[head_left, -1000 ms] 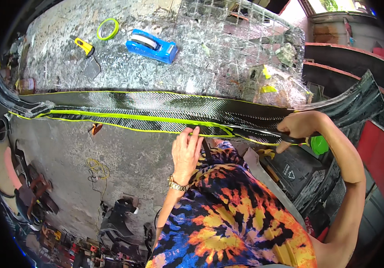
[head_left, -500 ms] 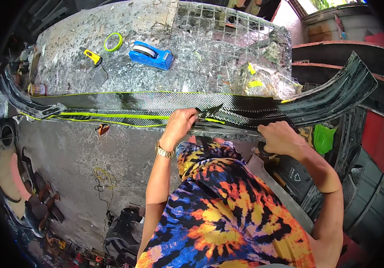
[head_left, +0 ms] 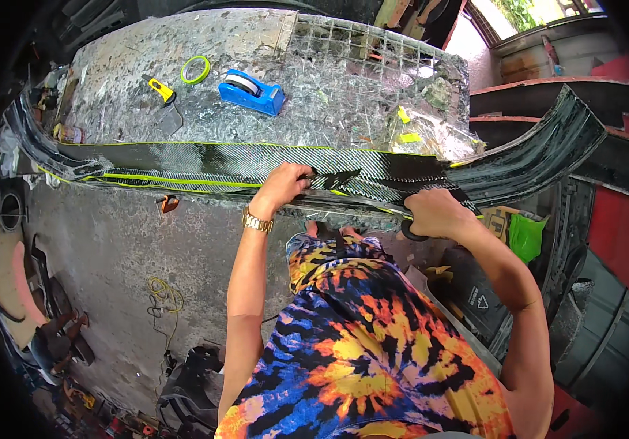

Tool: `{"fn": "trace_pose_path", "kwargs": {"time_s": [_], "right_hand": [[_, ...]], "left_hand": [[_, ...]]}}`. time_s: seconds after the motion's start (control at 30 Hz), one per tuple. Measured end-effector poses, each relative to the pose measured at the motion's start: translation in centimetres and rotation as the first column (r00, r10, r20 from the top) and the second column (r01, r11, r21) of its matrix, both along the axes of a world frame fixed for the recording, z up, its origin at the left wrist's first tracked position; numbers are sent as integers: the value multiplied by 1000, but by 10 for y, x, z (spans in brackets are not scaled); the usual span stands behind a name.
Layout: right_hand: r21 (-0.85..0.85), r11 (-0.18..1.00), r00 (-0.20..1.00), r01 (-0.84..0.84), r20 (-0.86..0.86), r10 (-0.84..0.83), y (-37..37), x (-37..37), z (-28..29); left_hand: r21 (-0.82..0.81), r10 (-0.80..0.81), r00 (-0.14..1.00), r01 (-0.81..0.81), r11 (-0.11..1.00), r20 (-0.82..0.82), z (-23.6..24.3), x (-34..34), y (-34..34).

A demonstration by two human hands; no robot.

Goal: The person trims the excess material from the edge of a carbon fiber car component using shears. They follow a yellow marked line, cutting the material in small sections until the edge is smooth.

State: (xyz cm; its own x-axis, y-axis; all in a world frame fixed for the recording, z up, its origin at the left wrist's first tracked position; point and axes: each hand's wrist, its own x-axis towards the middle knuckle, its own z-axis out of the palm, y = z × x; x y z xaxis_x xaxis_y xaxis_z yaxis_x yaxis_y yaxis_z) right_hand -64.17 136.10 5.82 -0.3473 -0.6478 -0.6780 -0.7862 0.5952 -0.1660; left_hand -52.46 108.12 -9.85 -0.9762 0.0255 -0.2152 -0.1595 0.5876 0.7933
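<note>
A long strip of carbon fibre cloth (head_left: 219, 156) with yellow-green edging lies along a long dark mould (head_left: 526, 164) whose ends curve up and away. My left hand (head_left: 281, 188), with a gold watch at its wrist, pinches the cloth near its middle. The cloth is rumpled and folded just right of those fingers. My right hand (head_left: 435, 213) is closed at the near edge of the cloth, farther right. Below its fingers shows a black looped handle (head_left: 413, 233), which looks like that of scissors; the blades are mostly hidden.
On the stained worktable (head_left: 205, 117) lie a blue tape dispenser (head_left: 252, 95), a yellow-green tape roll (head_left: 195, 69), a yellow utility knife (head_left: 159, 90) and yellow tape scraps (head_left: 408, 137). An orange-handled tool (head_left: 168, 204) is at the table's near edge. A green bag (head_left: 526, 236) stands right.
Both hands have shifted slightly left and farther away in the picture, the right still closed round the black handle. More of the yellow-green edging shows between them. The view has moved a little.
</note>
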Motion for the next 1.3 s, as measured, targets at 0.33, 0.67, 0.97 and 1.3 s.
{"fn": "trace_pose_path", "kwargs": {"time_s": [0.33,0.67,0.97,1.3], "right_hand": [[75,996,998,43,49,-47,-11,15,-14],[90,992,994,91,56,-96,-17,31,-14],[108,978,964,178,181,-196,-15,35,-26],[119,961,928,251,254,-274,-15,36,-29]], "left_hand": [[6,-117,993,117,993,32,-17,3,-14],[-22,-129,991,128,992,-40,-13,8,-9],[-122,-137,989,128,984,-63,-21,16,-2],[-150,-103,994,98,984,-26,-20,19,-1]]}}
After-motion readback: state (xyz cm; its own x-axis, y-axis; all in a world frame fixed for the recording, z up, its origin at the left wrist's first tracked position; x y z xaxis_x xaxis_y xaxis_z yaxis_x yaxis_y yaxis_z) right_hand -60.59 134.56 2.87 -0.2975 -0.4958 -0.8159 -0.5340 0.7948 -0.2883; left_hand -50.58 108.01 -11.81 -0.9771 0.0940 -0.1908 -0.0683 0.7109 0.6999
